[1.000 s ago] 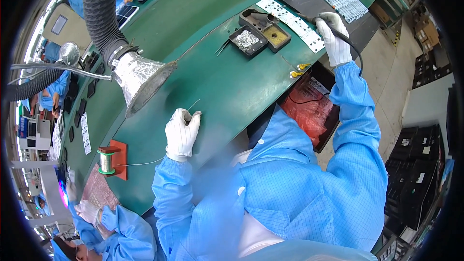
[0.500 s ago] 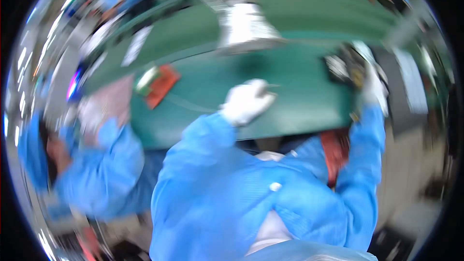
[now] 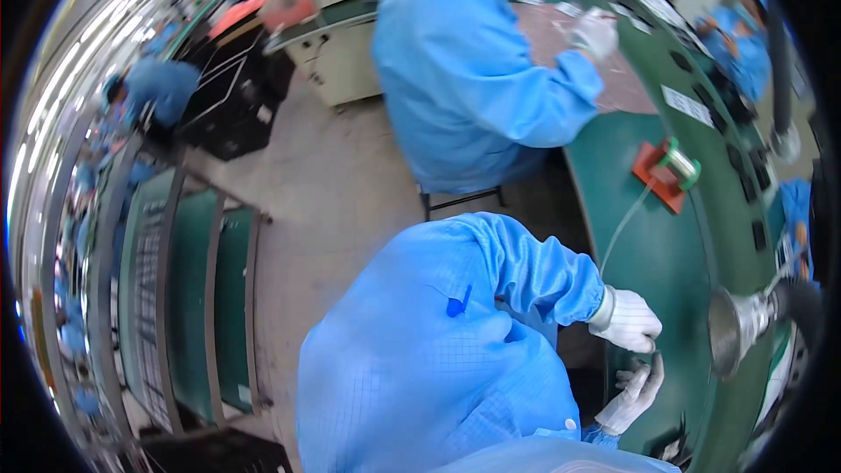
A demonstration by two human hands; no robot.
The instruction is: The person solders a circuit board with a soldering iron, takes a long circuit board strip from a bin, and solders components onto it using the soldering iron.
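My left hand (image 3: 627, 321), in a white glove, is closed over the green bench (image 3: 624, 210) with its fingers curled down. A thin solder wire (image 3: 624, 226) runs from a green-ended spool (image 3: 681, 165) on a red stand (image 3: 655, 177) to this hand, where it goes out of sight. Just below, my right hand (image 3: 634, 396), also gloved, has its fingers apart and holds nothing that I can see. One raised finger, dark at the tip, comes close to the left fingertips; whether they touch I cannot tell.
A metal fume-extraction hood (image 3: 738, 330) stands right of my hands. A co-worker in blue (image 3: 477, 70) sits farther along the bench by a pink mat (image 3: 626, 79). A dark object (image 3: 673, 445) lies near my right wrist. Green-shelved racking (image 3: 188, 298) stands at left.
The view has swung left, bringing the aisle and co-worker into the middle. My right hand has left the dark tools on the bench's right and come beside my left hand.
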